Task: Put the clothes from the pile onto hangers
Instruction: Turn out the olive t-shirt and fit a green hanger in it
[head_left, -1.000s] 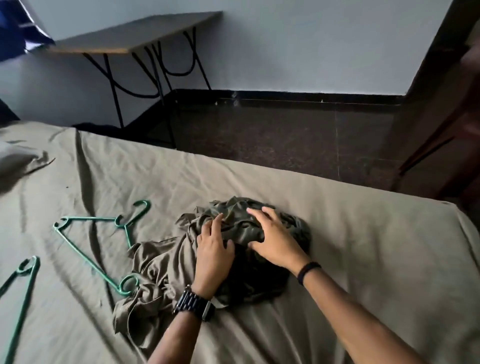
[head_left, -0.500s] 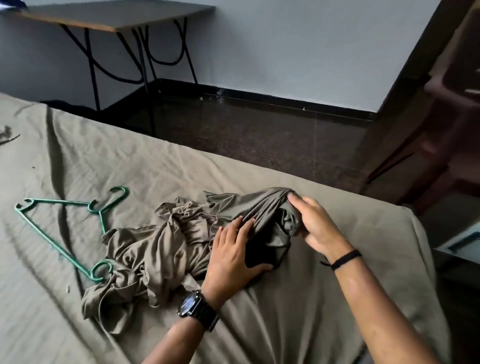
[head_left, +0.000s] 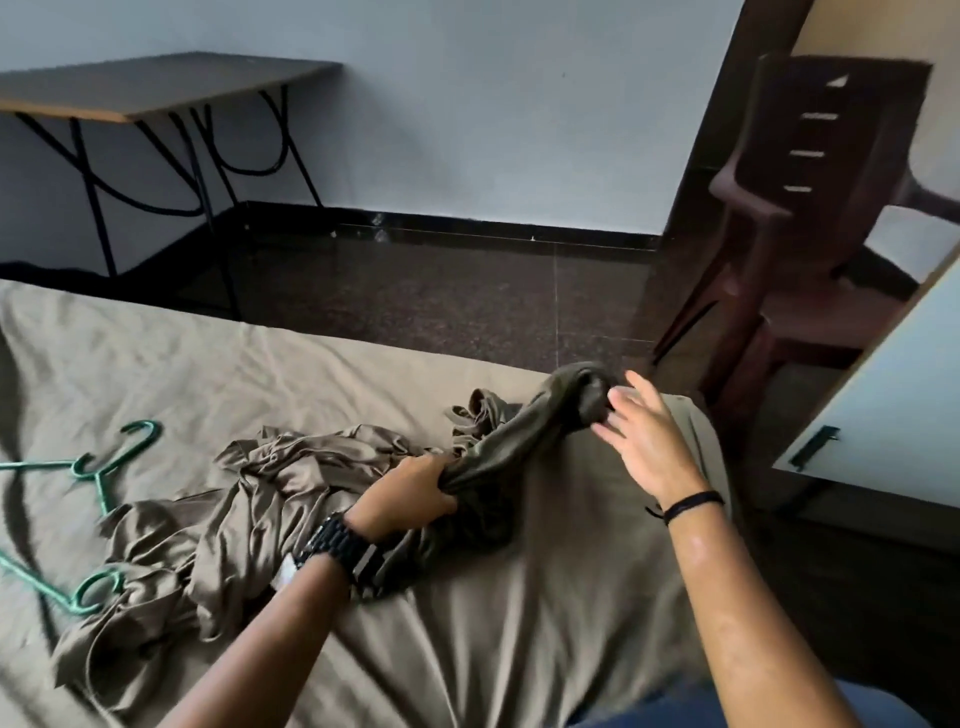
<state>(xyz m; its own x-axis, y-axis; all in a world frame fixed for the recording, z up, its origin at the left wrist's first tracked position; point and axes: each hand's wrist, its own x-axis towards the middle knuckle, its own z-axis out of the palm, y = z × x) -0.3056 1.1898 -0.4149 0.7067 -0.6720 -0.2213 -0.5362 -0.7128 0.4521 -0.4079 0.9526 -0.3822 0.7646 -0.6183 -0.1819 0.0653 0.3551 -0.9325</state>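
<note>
A: What's biggest in view?
B: Bed (head_left: 545, 623) w/ olive sheet, fills the lower part. Dark floor beyond, table (head_left: 156, 85) far left by the wall, brown chair (head_left: 810, 208) far right.
A: Clothes?
B: Olive pile (head_left: 218, 525) mid-left on the sheet, one dark garment (head_left: 535, 421) stretched up to the right out of it.
A: Hands?
B: Left hand (head_left: 410, 491) fist-gripped round the garment's bunched middle. Right hand (head_left: 641, 436) blurred, fingers spread, at the raised end; can't tell if touching.
A: Hangers?
B: Green hanger (head_left: 106, 462) left of pile, lower end against the cloth.
</note>
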